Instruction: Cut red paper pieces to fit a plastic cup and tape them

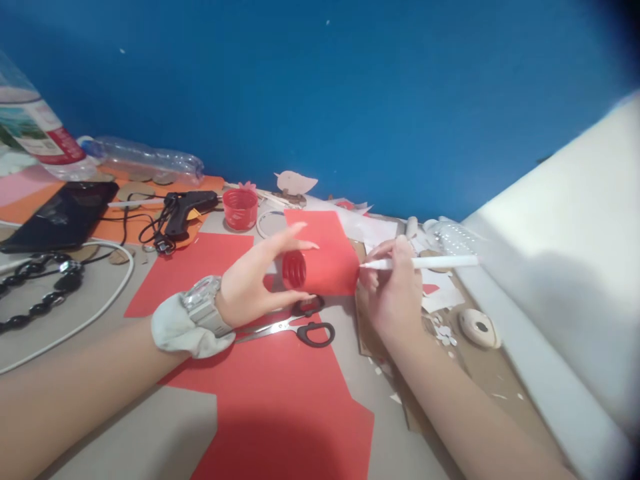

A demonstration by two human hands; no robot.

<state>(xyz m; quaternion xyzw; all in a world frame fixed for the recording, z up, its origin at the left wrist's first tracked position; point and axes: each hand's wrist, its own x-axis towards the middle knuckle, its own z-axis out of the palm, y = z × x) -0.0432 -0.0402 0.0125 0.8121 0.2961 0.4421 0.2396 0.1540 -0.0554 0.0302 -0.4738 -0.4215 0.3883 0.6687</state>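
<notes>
My left hand (260, 270), with a watch and a pale scrunchie at its wrist, spans a red ribbed plastic piece (294, 269), thumb below and fingers above. Right against that piece is a sheet of red paper (333, 257); whether the paper wraps around it I cannot tell. A white pen (440, 262) is pinched in my right hand (393, 293), its tip at the paper's right edge. Black-handled scissors (315, 333) lie just beneath my left thumb, on a larger cut red sheet (280, 413).
Behind my left hand are a red plastic cup (240, 210), a black glue gun (185, 210) and a lying clear bottle (145, 160). A white cable (127, 273) and black beads (37, 310) are at left. Cardboard (367, 333) and paper scraps (444, 335) lie at right. A blue wall rises behind.
</notes>
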